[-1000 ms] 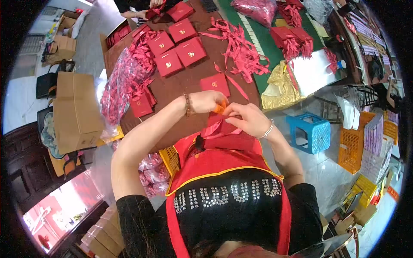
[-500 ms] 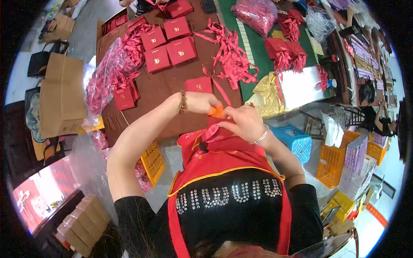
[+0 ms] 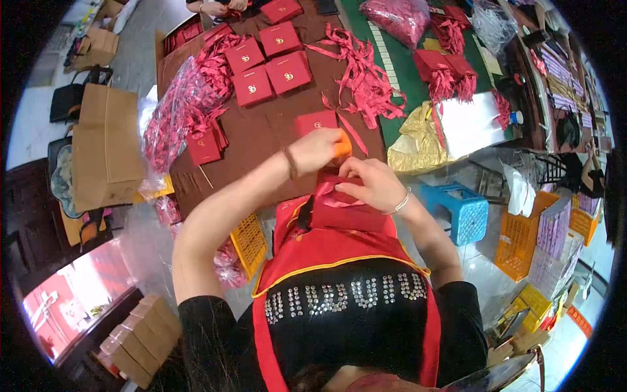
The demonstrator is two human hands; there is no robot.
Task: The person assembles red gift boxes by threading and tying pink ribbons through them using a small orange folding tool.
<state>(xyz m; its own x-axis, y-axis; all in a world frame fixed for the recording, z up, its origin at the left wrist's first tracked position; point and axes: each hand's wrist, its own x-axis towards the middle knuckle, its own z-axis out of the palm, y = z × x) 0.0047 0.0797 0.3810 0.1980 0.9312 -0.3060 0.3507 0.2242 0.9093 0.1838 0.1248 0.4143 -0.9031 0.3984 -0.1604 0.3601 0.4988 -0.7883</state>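
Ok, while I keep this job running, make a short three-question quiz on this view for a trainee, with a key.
1. True or false: a pink ribbon shows beside the right hand.
2. Multiple choice: which hand has the orange piece at its fingers?
a) the right hand
b) the left hand
c) neither hand
3. Short answer: what colour is the cloth under the gold-marked red boxes?

Key: 1. True. 2. b. 3. Brown.
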